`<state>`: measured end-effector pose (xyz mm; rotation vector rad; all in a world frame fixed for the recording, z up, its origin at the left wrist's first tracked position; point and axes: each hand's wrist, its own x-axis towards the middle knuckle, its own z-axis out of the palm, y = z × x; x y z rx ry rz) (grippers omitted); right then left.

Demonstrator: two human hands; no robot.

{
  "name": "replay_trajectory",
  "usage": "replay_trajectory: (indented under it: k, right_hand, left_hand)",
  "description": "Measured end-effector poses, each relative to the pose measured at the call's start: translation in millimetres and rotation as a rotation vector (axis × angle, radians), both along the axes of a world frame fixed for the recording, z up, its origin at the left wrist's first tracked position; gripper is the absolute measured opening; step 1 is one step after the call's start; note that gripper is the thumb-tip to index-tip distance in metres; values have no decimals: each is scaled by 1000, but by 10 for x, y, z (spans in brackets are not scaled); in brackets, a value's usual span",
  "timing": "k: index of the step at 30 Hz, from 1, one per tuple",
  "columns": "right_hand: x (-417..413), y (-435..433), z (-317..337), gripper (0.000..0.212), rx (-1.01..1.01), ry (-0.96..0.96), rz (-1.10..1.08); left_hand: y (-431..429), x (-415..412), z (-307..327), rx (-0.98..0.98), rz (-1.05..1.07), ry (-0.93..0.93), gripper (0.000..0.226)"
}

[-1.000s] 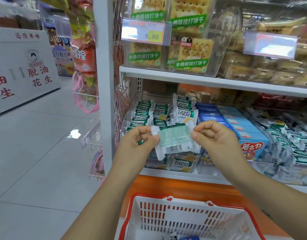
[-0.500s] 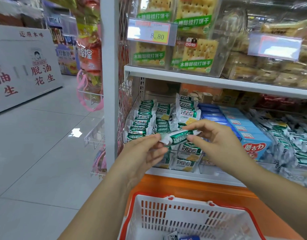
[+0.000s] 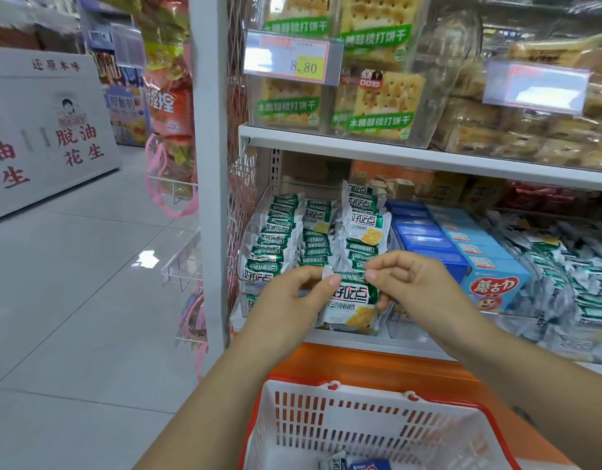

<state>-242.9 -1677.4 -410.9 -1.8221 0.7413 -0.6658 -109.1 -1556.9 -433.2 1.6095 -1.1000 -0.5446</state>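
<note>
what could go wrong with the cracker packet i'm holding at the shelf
1. The left hand and right hand pinch the cracker packet only near its top edge, so it might slip and miss the basket lower down.
2. It hangs close to the leaning stacked packets on the shelf; a careless move could knock some over.

White basket (image 3: 360, 425) below shelf (image 3: 421, 346) w/ blue boxes (image 3: 438, 239), price tag (image 3: 292, 57) on cracker packs (image 3: 381, 106) above

The white shelf (image 3: 411, 346) bears green cracker packets (image 3: 279, 239) left of the blue boxes (image 3: 428, 239) and silver packets (image 3: 571, 266) on their right.
</note>
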Motion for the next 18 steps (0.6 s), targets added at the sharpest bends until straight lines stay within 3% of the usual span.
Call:
replay_trajectory:
  k: [2, 5, 7, 10, 12, 18]
  right_hand:
    - [-16, 6, 10, 13, -187, 112, 42]
    - [-33, 26, 60, 37, -681, 337, 118]
    - [-18, 36, 95, 46, -848, 349, 157]
    - [13, -27, 122, 41, -883, 328, 196]
    - [44, -135, 124, 36, -843, 316, 208]
    - [230, -730, 179, 31, -828, 254, 3]
  left_hand:
    - [-16, -1, -8, -14, 11, -14, 27]
    - [-34, 18, -17, -54, 34, -49, 32]
    - [-46, 12, -16, -77, 34, -47, 26]
    - [-57, 1, -23, -96, 37, -28, 14]
    - [-63, 9, -29, -88, 47, -18, 22]
    - [-48, 156, 3, -103, 208, 17, 22]
